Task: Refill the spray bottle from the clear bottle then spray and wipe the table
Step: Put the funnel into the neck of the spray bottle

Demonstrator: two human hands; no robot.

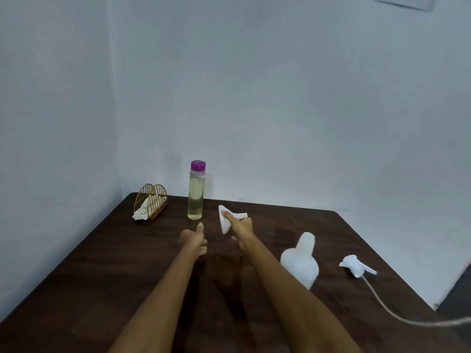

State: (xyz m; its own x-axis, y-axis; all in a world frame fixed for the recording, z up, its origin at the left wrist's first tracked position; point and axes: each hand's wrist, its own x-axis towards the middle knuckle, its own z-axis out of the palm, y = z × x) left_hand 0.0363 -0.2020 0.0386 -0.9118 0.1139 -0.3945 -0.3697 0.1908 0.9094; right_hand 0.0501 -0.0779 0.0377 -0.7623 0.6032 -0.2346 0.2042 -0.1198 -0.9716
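A clear bottle (196, 197) with a purple cap stands upright near the table's far edge, holding pale yellow liquid. My right hand (239, 225) holds a folded white tissue (224, 221) just right of that bottle, above the dark wooden table (102, 263). My left hand (195, 238) hovers beside it with the thumb up and the fingers loosely curled, holding nothing. The white spray bottle (303, 261) stands without its head at centre right. Its trigger head (355, 266) lies on the table further right, the dip tube (382, 304) trailing toward the near right edge.
A gold wire napkin holder (151, 202) with white tissue in it sits at the far left corner. Walls close off the table at the back and left. The table's right edge drops to a dark floor area (456, 296).
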